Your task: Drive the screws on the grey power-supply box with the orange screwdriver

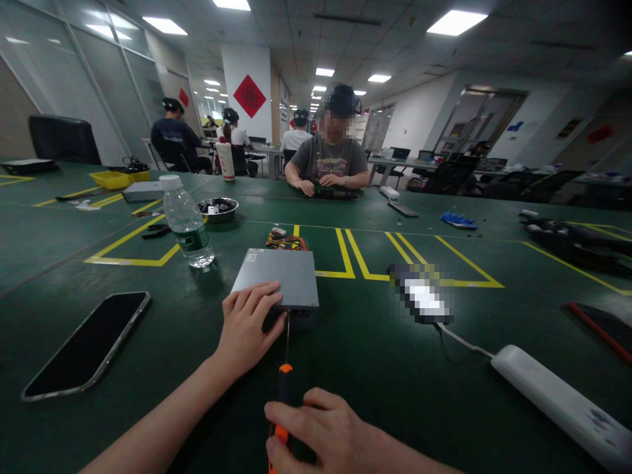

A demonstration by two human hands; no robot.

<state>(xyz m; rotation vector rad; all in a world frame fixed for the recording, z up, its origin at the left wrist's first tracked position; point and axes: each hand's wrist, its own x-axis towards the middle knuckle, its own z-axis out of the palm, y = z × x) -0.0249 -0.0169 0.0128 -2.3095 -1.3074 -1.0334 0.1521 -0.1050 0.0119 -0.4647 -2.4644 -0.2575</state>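
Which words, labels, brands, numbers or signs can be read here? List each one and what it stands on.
No text reads clearly enough to quote.
Red diamond sign on the pillar: one large character, too blurred to be sure of.
Metal box: small label on top, too small.
Bottle: green label, too small.
White cup: markings too blurred.
Grey shirt: chest print illegible.

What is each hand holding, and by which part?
The right hand grips the screwdriver by its handle; the left hand steadies the metal box at its near-left part.
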